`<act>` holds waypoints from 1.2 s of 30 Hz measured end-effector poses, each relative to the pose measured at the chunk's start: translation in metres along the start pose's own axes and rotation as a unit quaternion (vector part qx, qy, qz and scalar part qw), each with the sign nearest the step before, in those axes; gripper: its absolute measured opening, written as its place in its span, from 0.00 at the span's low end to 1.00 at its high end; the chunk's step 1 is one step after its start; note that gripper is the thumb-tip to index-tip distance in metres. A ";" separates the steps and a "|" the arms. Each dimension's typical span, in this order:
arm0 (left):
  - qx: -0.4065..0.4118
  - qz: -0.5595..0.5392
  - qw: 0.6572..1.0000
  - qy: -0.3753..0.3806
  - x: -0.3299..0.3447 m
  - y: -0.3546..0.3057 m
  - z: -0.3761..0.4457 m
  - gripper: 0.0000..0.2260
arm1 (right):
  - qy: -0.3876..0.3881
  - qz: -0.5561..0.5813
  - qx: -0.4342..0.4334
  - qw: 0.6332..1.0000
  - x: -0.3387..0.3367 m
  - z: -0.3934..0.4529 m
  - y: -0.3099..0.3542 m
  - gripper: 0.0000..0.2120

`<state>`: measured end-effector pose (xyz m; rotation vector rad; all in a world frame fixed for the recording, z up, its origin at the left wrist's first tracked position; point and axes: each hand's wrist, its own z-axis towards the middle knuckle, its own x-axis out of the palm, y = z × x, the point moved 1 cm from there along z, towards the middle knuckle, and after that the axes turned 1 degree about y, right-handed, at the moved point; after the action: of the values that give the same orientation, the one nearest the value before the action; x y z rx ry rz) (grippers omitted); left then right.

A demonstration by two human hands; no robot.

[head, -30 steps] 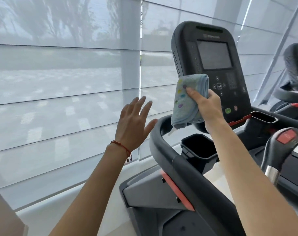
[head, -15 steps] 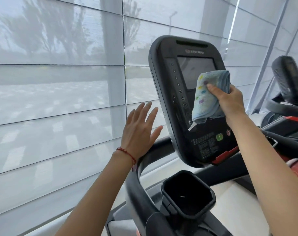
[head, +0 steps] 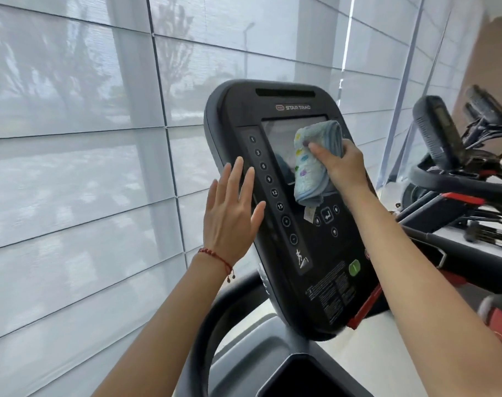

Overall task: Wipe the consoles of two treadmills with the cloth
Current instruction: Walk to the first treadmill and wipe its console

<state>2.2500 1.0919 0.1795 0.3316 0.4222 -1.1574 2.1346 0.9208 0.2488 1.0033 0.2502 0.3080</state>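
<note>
A black treadmill console [head: 315, 267] with a screen and a column of numbered buttons fills the middle of the view. My right hand [head: 341, 167] grips a folded light-blue cloth [head: 313, 164] with coloured dots and presses it against the screen. My left hand [head: 229, 213] is flat with fingers spread, resting at the console's left edge beside the button column. A second treadmill's console [head: 439, 130] stands at the right, seen from the side.
Large windows with translucent blinds [head: 72, 167] run along the left and back. A black curved handrail [head: 207, 333] and a cup holder [head: 307, 379] sit below the console. The second treadmill's handlebars [head: 459, 184] and red parts lie to the right.
I have come closer to the console. My right hand has lifted the cloth from the lower keypad up onto the screen. My left hand has reached the console's left edge.
</note>
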 end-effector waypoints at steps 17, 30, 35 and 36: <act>0.015 0.033 0.999 -0.037 0.022 0.002 -0.001 0.25 | -0.076 -0.046 -0.088 0.992 0.057 0.016 -0.014 0.20; 0.047 0.021 0.997 -0.059 0.018 0.004 0.012 0.26 | -0.054 -0.075 -0.154 0.984 0.029 0.080 -0.032 0.20; 0.055 0.006 0.997 -0.062 0.022 0.005 0.012 0.26 | -0.104 -0.086 -0.113 0.984 0.010 0.117 -0.047 0.22; 0.056 0.003 0.996 -0.063 0.022 0.004 0.012 0.26 | -0.111 -0.087 -0.101 0.985 0.008 0.121 -0.048 0.22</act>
<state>2.2635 1.0698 0.1794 0.3553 0.2456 -1.1925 2.1902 0.8045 0.2696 0.8001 0.1007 0.0584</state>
